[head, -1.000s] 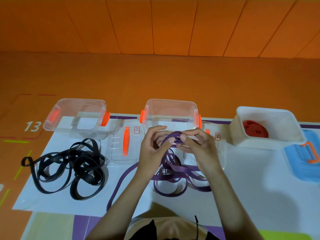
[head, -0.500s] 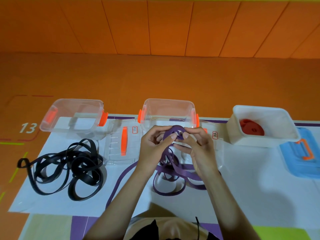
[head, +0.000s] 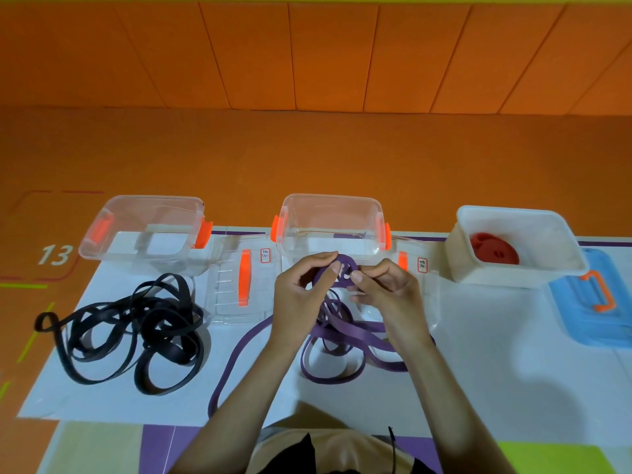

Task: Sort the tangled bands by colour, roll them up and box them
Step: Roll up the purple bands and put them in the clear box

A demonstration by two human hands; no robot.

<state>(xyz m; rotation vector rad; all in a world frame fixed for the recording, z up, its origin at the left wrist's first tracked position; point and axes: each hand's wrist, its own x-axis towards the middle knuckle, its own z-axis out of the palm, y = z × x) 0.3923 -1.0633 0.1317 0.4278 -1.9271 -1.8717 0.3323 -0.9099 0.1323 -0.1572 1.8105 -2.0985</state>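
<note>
Both hands were up in front of the middle clear box (head: 330, 203), working on the purple band (head: 342, 342). The left hand (head: 301, 295) and right hand (head: 386, 292) each had their fingers (head: 327, 272) curled in, pinching a small coil of the purple stuff between them, fingertips nearly touching. The rest of that band trailed down off the coil into a loose tangle on the white sheet (head: 496, 354), with one long loop running out toward the person's left elbow.

Off to the left, the black band (head: 136, 333) sat in its own messy heap on the sheet, well apart from the purple one, just in front of the left clear box (head: 150, 203). A clear lid (head: 236, 302) with an orange handle lay flat between the two clear boxes.

On the right, the white box (head: 519, 213) had a red roll (head: 492, 251) lying inside it. A blue lid (head: 588, 323) lay just beside that box, at the edge of the view.
</note>
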